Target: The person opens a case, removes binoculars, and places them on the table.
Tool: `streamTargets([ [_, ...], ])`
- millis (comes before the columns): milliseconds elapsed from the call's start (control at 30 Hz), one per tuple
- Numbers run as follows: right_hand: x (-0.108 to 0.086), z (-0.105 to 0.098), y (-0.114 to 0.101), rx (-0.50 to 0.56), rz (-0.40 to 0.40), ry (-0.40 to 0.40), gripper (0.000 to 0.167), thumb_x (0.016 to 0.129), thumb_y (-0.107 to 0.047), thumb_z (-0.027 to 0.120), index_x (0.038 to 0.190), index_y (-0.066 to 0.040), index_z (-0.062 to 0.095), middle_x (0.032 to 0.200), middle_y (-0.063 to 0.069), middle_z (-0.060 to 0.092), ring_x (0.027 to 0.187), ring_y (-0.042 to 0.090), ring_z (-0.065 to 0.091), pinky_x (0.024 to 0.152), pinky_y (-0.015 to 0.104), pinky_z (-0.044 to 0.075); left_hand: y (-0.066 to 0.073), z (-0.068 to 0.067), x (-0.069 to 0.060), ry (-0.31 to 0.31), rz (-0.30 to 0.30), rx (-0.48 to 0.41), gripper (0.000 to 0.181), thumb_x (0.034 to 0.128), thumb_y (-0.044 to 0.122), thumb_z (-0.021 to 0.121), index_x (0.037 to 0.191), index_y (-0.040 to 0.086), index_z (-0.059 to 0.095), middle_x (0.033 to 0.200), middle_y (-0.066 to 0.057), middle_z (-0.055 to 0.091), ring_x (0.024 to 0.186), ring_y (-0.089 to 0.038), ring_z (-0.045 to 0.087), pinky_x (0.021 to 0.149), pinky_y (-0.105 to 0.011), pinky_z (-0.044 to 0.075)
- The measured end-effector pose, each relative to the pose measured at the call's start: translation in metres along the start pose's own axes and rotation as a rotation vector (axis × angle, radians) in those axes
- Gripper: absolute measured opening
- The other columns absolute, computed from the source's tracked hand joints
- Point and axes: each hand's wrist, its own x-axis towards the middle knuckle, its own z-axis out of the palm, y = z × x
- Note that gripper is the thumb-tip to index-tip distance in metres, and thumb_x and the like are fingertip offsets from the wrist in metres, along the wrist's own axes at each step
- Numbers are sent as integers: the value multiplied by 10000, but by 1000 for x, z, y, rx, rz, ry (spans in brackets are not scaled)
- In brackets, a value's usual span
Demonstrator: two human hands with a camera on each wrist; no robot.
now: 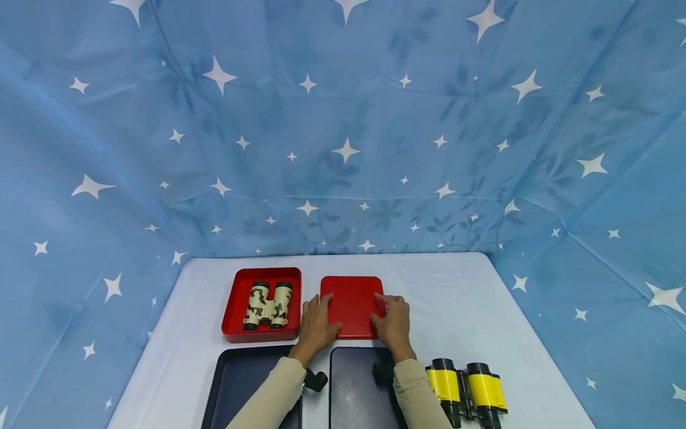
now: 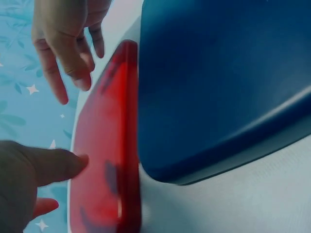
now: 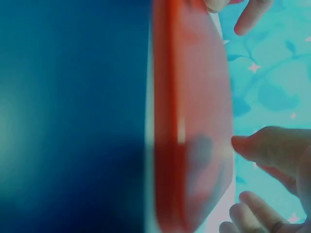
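A red square piece with a flat top and rounded corners, like a box lid (image 1: 354, 307), lies on the white table. My left hand (image 1: 316, 325) hovers at its left edge, thumb stretched over the top; in the left wrist view the hand (image 2: 29, 179) shows a straight thumb and nothing held. At the right edge is my right hand (image 1: 393, 322), fingers spread loosely; the right wrist view shows this hand (image 3: 277, 170) with nothing in its grasp. Whether either hand touches the red lid is unclear.
Left of the lid, a red tray (image 1: 229, 316) holds camouflage binoculars (image 1: 280, 305). Nearer stand a dark blue tray (image 1: 246, 381) and a dark flat-topped piece (image 1: 351, 393), partly under my forearms. Yellow-and-black binoculars (image 1: 485, 390) lie at the right. A starry blue curtain (image 1: 343, 119) surrounds the table.
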Motion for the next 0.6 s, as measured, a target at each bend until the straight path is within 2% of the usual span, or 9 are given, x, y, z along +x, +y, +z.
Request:
streamTargets([
  [200, 3, -1, -17, 74, -82, 29, 539, 858, -88, 875, 1375, -118, 727, 1271, 199, 655, 1142, 353, 634, 916, 510, 630, 4, -8, 0, 23, 65, 9, 757, 850, 229, 857, 1527, 109, 542, 1565, -267, 482, 1395, -428, 430, 1093, -618, 491],
  [333, 5, -3, -30, 137, -149, 18, 533, 875, -139, 874, 1385, -140, 722, 1282, 183, 674, 1125, 344, 651, 911, 515, 637, 6, -20, -1, 52, 104, -34, 719, 875, 251, 831, 1525, 117, 552, 1557, -256, 485, 1413, -412, 419, 1080, -627, 505],
  [500, 6, -6, -46, 214, -188, -28, 564, 898, -211, 861, 1435, -205, 688, 1377, 145, 667, 1188, 353, 661, 930, 540, 633, 4, -36, 0, 95, 127, -92, 688, 915, 359, 781, 1526, 131, 562, 1584, -230, 467, 1437, -398, 397, 1081, -660, 492],
  [600, 7, -5, -56, 283, -192, -76, 583, 909, -227, 849, 1462, -238, 663, 1424, 127, 646, 1206, 380, 674, 952, 547, 625, 0, -47, 2, 108, 118, -104, 692, 933, 432, 753, 1540, 167, 555, 1608, -200, 447, 1460, -383, 375, 1110, -673, 464],
])
